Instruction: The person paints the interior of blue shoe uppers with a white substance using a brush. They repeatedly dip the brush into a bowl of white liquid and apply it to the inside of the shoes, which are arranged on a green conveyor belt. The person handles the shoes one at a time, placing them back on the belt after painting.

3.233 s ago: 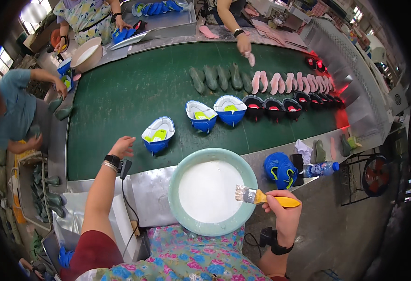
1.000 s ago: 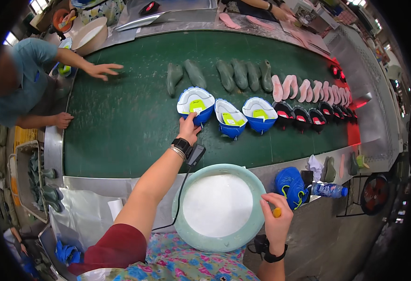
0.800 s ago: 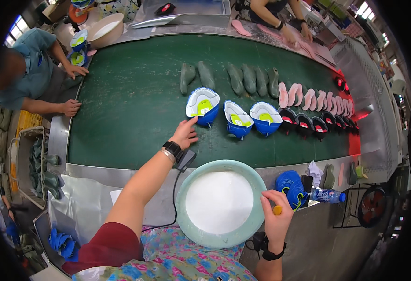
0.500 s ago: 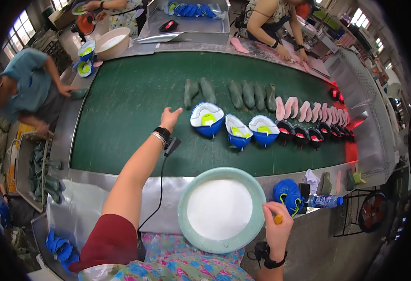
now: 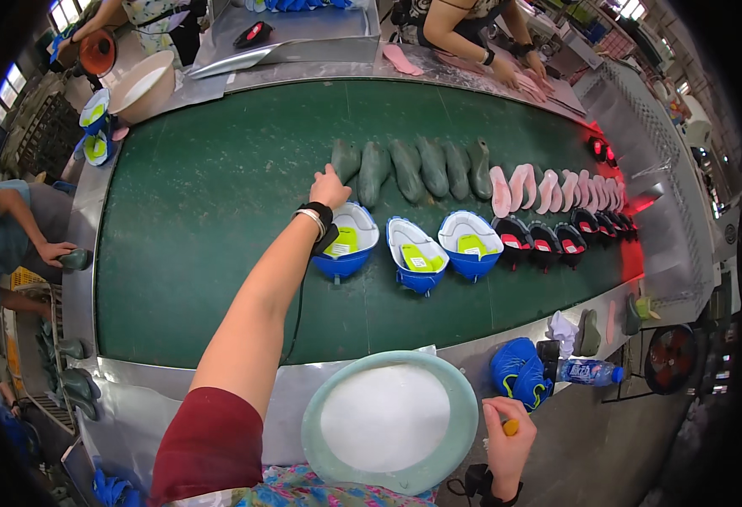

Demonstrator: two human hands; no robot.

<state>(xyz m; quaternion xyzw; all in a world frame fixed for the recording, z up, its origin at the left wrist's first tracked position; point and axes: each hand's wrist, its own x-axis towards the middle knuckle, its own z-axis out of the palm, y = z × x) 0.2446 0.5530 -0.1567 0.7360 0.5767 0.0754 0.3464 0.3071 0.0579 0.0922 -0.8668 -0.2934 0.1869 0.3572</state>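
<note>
A worker's right hand [image 5: 509, 449] closes around a yellow-handled brush [image 5: 510, 427], bristles hidden, beside a pale-green basin [image 5: 463, 416] of white liquid [image 5: 385, 418]. The left hand [image 5: 329, 190] reaches the leftmost dark-green shoe last [image 5: 346, 157]; whether it pinches or merely touches cannot be told. A light, level touch, wrist clear of the blue shoe upper [image 5: 347, 245], should keep the last from nudging its neighbour. Pink insoles [image 5: 521, 188] and black uppers [image 5: 542, 247] line the green tabletop [image 5: 210, 211] rightward.
</note>
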